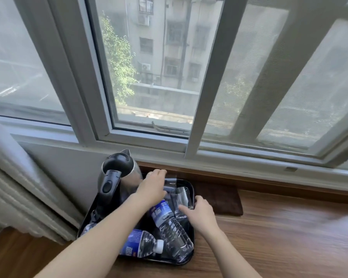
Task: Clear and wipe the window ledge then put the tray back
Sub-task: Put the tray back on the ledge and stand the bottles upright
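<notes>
A black tray [190,235] lies on the wooden window ledge [279,237], against the left wall. In it stand a steel kettle with a black lid and handle [117,171] and a clear glass [182,194], and two water bottles with blue labels [170,223] [141,243] lie on their sides. My left hand [152,186] reaches over the tray's far part, fingers on a dark packet [170,180] by the kettle. My right hand [199,211] rests at the tray's right rim, fingers touching the glass base.
A dark brown cloth [219,199] lies flat on the ledge just right of the tray. The sliding window frame [191,127] rises behind, with a white curtain [18,177] at the left. The ledge stretches away to the right.
</notes>
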`<state>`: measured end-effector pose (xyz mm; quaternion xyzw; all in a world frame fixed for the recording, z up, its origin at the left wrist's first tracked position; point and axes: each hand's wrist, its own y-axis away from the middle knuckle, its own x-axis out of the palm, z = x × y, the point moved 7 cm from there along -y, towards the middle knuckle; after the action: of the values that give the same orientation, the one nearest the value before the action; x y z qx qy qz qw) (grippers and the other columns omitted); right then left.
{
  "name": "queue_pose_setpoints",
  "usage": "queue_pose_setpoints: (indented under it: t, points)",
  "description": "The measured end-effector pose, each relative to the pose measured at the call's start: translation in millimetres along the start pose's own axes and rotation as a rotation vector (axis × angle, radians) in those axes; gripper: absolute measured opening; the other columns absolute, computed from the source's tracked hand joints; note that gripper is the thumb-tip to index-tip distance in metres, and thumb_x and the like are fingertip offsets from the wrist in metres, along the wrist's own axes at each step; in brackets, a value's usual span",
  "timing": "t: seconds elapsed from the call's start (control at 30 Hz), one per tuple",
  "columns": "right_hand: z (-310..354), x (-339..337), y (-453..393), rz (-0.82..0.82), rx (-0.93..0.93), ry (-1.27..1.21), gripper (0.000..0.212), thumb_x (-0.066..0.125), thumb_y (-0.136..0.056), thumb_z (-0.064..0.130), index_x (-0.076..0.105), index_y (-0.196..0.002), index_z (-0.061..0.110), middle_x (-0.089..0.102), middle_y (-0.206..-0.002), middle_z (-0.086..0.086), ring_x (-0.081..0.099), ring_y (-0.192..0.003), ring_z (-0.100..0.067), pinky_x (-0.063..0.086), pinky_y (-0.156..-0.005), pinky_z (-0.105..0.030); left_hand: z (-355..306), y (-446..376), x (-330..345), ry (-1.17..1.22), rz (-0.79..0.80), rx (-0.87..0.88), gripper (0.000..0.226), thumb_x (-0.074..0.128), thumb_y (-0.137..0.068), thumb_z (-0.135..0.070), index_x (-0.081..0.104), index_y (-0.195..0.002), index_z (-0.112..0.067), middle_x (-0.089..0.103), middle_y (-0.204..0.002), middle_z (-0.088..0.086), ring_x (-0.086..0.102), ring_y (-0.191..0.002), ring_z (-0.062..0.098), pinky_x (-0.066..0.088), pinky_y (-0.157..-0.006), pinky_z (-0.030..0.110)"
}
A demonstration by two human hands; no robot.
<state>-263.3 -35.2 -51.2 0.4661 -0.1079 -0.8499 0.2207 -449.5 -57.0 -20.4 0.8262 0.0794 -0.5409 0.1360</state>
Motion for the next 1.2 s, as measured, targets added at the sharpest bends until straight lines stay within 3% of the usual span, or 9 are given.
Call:
queue_pose_setpoints:
  t: [0.17,0.37,0.63,0.9,1.2]
  points:
    - [1.5,4.6,-2.0,0.039,-0.032,0.028,0.080,0.066,-0.077,0.065,0.047,-0.137,0.015,0.058,-0.129,-0.005,0.050,-0.123,-0.026,0.046,-0.100,-0.041,4.2,-22.0,21.9,-0.219,0.047,0.013,0.060,0.067,-0.085,-0.013,0.040,-0.138,-0.012,0.046,-0.139,0.008,0.043,-0.130,0.029,0.042,-0.106,0.041]
    - [2.7,15.3,-9.8,0.045,-0.076,0.144,0.082,0.064,-0.080,0.063,0.038,-0.143,0.018,0.049,-0.134,-0.002,0.041,-0.126,-0.024,0.041,-0.104,-0.037,6.6,-33.6,28.1,-0.374,0.091,-0.012,0.060,0.072,-0.081,-0.019,0.041,-0.133,-0.015,0.048,-0.133,0.007,0.047,-0.125,0.028,0.047,-0.095,0.043]
    - [0.5,17.3,-13.6,0.027,-0.089,0.100,0.074,0.062,-0.074,0.053,0.044,-0.138,0.021,0.050,-0.124,0.000,0.045,-0.117,-0.021,0.041,-0.101,-0.035,4.5,-31.7,21.5,-0.463,0.113,-0.003,0.063,0.075,-0.077,-0.028,0.043,-0.130,-0.015,0.052,-0.128,0.007,0.053,-0.120,0.028,0.044,-0.091,0.042]
    - [2.9,3.8,-14.8,-0.028,-0.160,0.023,0.079,0.066,-0.072,0.047,0.041,-0.142,0.021,0.049,-0.126,0.003,0.048,-0.118,-0.017,0.040,-0.102,-0.028,0.0,-36.0,18.0,-0.347,0.128,0.038,0.061,0.075,-0.074,-0.036,0.047,-0.125,-0.016,0.053,-0.123,0.007,0.050,-0.117,0.029,0.047,-0.091,0.042]
    - [23.0,-39.3,-26.5,-0.140,-0.277,0.029,0.068,0.069,-0.065,0.038,0.051,-0.128,0.020,0.052,-0.116,0.001,0.045,-0.110,-0.020,0.039,-0.095,-0.028,-15.7,-37.9,-28.8,-0.347,0.126,0.066,0.064,0.081,-0.066,-0.038,0.053,-0.118,-0.014,0.041,-0.120,0.010,0.041,-0.113,0.034,0.049,-0.090,0.041]
